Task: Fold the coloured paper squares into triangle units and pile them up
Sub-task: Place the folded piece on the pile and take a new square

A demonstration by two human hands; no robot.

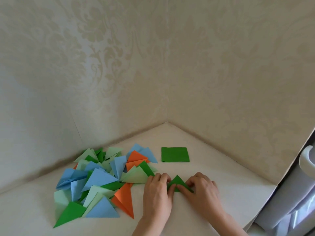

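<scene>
A dark green paper piece (pixel 177 181), folded to a triangle with its tip pointing away, lies on the white table between my hands. My left hand (pixel 157 193) holds down its left corner with curled fingers and the thumb on the paper. My right hand (pixel 202 189) pinches its right corner, with the fingers bent over the edge. A flat stack of dark green paper squares (pixel 175 154) lies behind them. To the left spreads a loose pile of folded triangles (pixel 95 181) in blue, light green, dark green and orange.
The white table (pixel 221 176) sits in a corner of two wallpapered walls (pixel 153 74). Its right edge runs diagonally, with a white door and handle (pixel 306 160) beyond it. An orange triangle (pixel 124 200) lies closest to my left hand.
</scene>
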